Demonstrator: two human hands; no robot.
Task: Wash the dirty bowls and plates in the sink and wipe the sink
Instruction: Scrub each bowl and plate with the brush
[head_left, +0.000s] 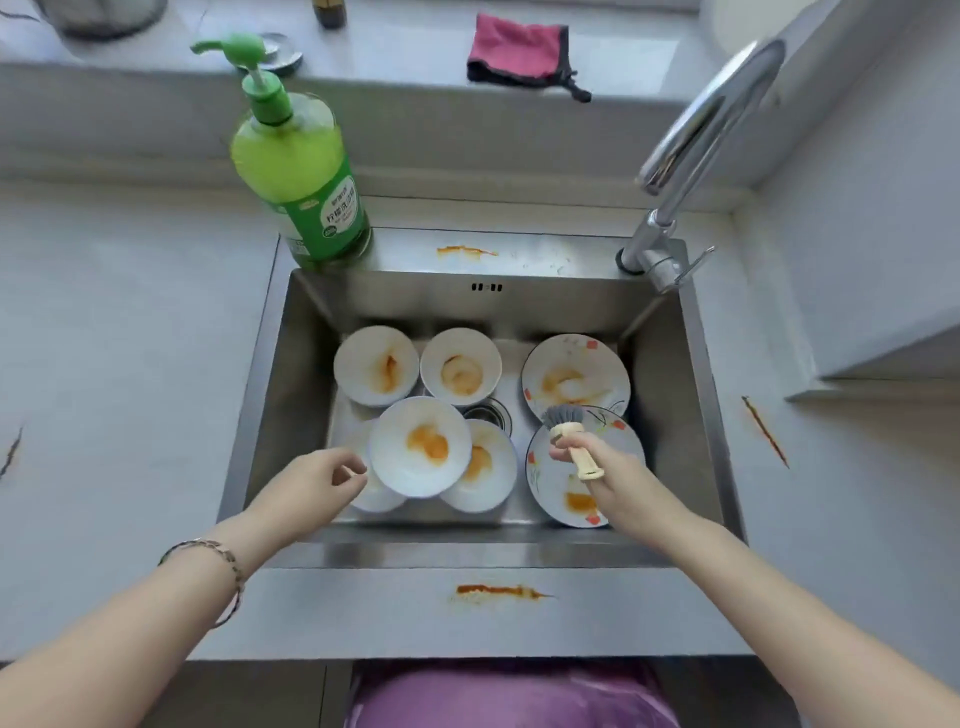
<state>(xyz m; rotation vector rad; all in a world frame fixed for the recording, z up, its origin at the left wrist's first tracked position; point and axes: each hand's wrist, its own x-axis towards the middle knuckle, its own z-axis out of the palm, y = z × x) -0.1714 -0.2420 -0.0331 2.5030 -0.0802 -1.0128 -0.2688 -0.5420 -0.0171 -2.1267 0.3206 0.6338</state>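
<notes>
The steel sink (670, 415) holds several white bowls and two flowered plates, all smeared with orange sauce. My left hand (327, 480) pinches the left rim of one bowl (421, 447), which sits raised above two others (485, 467). Two more bowls (376, 366) (460, 366) stand at the back. My right hand (618, 478) grips the wooden handle of a dish brush (563, 418), grey bristles pointing away, over the near plate (558, 486). The far plate (576, 374) lies behind it.
A green dish soap bottle (301, 171) stands on the sink's back left corner and the faucet (701, 135) rises at the back right. A pink cloth (519, 49) lies on the ledge. Orange stains mark the sink's back rim (467, 252), front rim (498, 591) and right counter (766, 431).
</notes>
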